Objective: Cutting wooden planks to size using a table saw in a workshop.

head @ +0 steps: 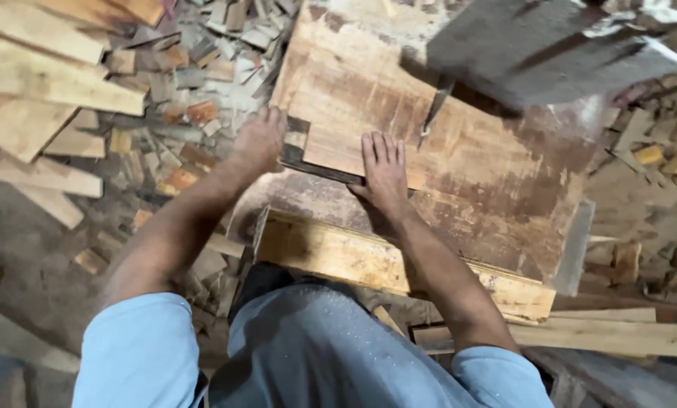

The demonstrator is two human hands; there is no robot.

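A wide, stained wooden board lies flat on a worktable, tilted to my view. My right hand presses flat on its near edge, fingers together and pointing away. My left hand grips the board's near left corner, by a small dark block set there. A thin dark blade rises through the board just beyond my right hand's fingertips. My arms wear light blue sleeves.
A thick yellow timber runs along the table's near side, with a lighter plank below right. Wood offcuts and planks litter the floor at left. A grey slab covers the far right. More scraps lie at right.
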